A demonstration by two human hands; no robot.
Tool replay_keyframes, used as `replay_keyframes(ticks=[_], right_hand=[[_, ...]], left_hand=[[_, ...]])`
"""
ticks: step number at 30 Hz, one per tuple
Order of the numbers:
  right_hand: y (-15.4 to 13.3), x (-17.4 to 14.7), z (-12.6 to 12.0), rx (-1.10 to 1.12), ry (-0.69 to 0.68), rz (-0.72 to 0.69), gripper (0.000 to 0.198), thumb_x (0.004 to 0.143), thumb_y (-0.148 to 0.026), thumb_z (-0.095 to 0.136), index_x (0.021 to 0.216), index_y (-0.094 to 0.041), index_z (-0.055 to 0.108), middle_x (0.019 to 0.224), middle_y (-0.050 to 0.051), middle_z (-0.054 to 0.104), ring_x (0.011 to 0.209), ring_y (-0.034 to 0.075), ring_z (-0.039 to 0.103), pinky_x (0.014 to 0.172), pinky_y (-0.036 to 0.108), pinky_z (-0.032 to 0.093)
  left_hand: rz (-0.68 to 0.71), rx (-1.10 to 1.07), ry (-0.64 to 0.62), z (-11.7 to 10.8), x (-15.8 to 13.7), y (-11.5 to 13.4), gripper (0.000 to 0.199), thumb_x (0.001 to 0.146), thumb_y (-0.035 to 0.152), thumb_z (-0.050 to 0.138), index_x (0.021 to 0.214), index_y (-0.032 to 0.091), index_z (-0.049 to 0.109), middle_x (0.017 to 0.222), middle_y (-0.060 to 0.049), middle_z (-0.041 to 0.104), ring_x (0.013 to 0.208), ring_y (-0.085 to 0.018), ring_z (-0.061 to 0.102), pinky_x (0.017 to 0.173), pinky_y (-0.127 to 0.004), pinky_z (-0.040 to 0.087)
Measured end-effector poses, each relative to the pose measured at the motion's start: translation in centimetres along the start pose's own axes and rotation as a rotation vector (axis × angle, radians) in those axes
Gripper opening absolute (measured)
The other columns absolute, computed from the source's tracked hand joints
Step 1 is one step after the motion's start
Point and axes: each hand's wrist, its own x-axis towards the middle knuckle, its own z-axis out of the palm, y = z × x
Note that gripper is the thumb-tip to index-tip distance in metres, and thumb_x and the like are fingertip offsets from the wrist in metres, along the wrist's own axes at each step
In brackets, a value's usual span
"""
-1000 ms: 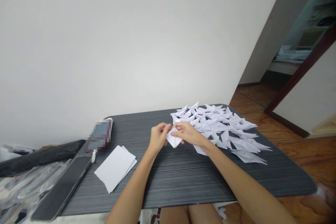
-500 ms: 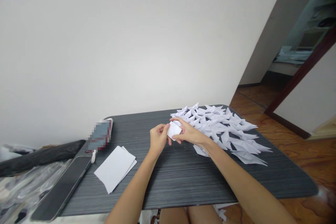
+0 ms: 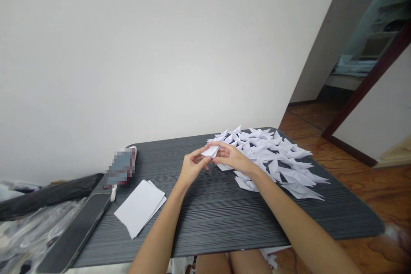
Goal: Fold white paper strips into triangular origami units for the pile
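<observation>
Between my two hands, a small folded white paper (image 3: pixel 210 151) is held just above the table. My left hand (image 3: pixel 193 165) pinches its left side, thumb below and fingers behind. From the other side my right hand (image 3: pixel 233 158) grips the paper with the thumb at its lower edge and fingers along the top. Right behind my right hand spreads a pile of folded paper boats (image 3: pixel 257 143), several of them overlapping. To the left of my left forearm lies a small stack of white paper sheets (image 3: pixel 140 209).
The dark, ribbed table (image 3: pixel 224 218) stands against a white wall (image 3: pixel 180 51). A phone (image 3: pixel 77 231) lies at its left edge, near a pixelated object (image 3: pixel 120 168). Plastic-wrapped things (image 3: pixel 41 222) and a black roll (image 3: pixel 51 195) sit beyond that edge.
The paper has been turned in my hands and now appears flatter and narrower. My fingers have shifted to its upper and lower edges. The view has moved slightly.
</observation>
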Motion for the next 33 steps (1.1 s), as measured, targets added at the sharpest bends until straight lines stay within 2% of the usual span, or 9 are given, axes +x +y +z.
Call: replay_keyframes(ticks=[6,14,20,24,27,33], right_hand=[[-0.1,-0.1,-0.1,-0.086,0.008,-0.021,0.049,0.067,-0.019,0.061,0.114,-0.018,0.045,0.099,0.006,0.057,0.088,0.014,0.055,0.079,0.029,0.044],[0.2,-0.1,0.2,-0.144,-0.006,-0.041,0.048,0.068,-0.017,0.058,0.114,-0.018,0.045,0.09,0.004,0.059,0.084,0.014,0.057,0.078,0.03,0.045],[-0.4,-0.2,0.7,-0.191,0.015,-0.031,0.045,0.066,-0.009,0.054,0.109,-0.02,0.05,0.094,0.004,0.058,0.082,0.013,0.055,0.076,0.028,0.044],[-0.9,-0.3,0.8,-0.104,-0.01,0.009,0.037,0.07,-0.016,0.053,0.106,-0.02,0.053,0.098,0.004,0.058,0.086,0.014,0.054,0.078,0.029,0.042],[-0.8,-0.3,0.6,-0.117,0.054,0.022,0.029,0.071,-0.022,0.054,0.1,-0.019,0.058,0.095,0.005,0.059,0.084,0.014,0.054,0.077,0.03,0.043],[0.7,0.4,0.7,-0.23,0.219,-0.189,0.011,0.062,-0.023,0.065,0.073,-0.019,0.065,0.091,0.005,0.056,0.089,0.018,0.052,0.079,0.031,0.042]], left_hand=[[0.004,0.091,0.061,-0.2,-0.1,0.3,0.043,0.063,0.027,0.065,0.102,0.011,0.06,0.072,-0.005,0.067,0.052,-0.01,0.055,0.055,-0.025,0.047],[0.013,0.164,0.123,0.1,-0.1,0.4,0.036,0.062,0.031,0.064,0.093,0.012,0.065,0.078,-0.008,0.068,0.057,-0.015,0.059,0.062,-0.029,0.049],[0.182,0.349,0.23,0.1,-0.3,-0.7,0.026,0.068,0.032,0.059,0.085,0.015,0.068,0.078,-0.006,0.068,0.065,-0.016,0.061,0.064,-0.026,0.047],[0.267,0.453,0.266,0.0,-0.5,-0.3,0.022,0.072,0.032,0.054,0.076,0.016,0.069,0.073,-0.005,0.068,0.068,-0.016,0.06,0.066,-0.025,0.045],[0.282,0.496,0.272,0.0,-0.6,0.2,0.023,0.073,0.033,0.052,0.072,0.016,0.068,0.069,-0.004,0.067,0.066,-0.016,0.059,0.065,-0.025,0.045],[0.299,0.503,0.191,0.5,-0.9,0.3,0.021,0.072,0.032,0.054,0.073,0.017,0.069,0.072,-0.005,0.068,0.064,-0.016,0.059,0.064,-0.026,0.046]])
